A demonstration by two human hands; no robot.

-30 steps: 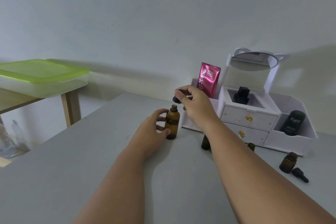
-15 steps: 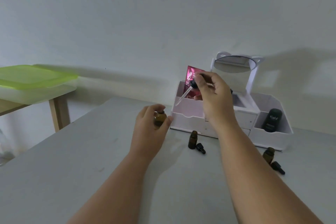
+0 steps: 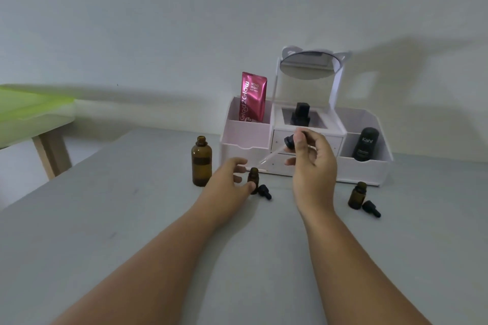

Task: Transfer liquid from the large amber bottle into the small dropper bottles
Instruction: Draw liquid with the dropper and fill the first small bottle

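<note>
At the far left, a green lid (image 3: 31, 103) sits on a separate wooden table. On the grey bench (image 3: 132, 219), the large amber bottle (image 3: 201, 163) stands upright and uncapped, just left of your left hand (image 3: 227, 179). That hand curls round a small dropper bottle (image 3: 253, 179), which stands upright and open on the bench, with your thumb against its lower side and your fingers curved behind it (they are blurred). A loose black cap (image 3: 264, 191) lies touching or just beside that bottle on its right.

Your right hand (image 3: 314, 163) is raised above the bench and pinches the black bulb of a dropper (image 3: 289, 141). Its glass tube slants down and left, with the tip just above the small bottle's mouth.

Behind both hands a white organizer (image 3: 245, 134) holds a pink sachet (image 3: 253, 97) in its left compartment, and a black Kahf container (image 3: 365, 148) in the right. Further right, a second small bottle (image 3: 356, 195) stands open, its black dropper cap (image 3: 371, 208) lying beside it.
</note>
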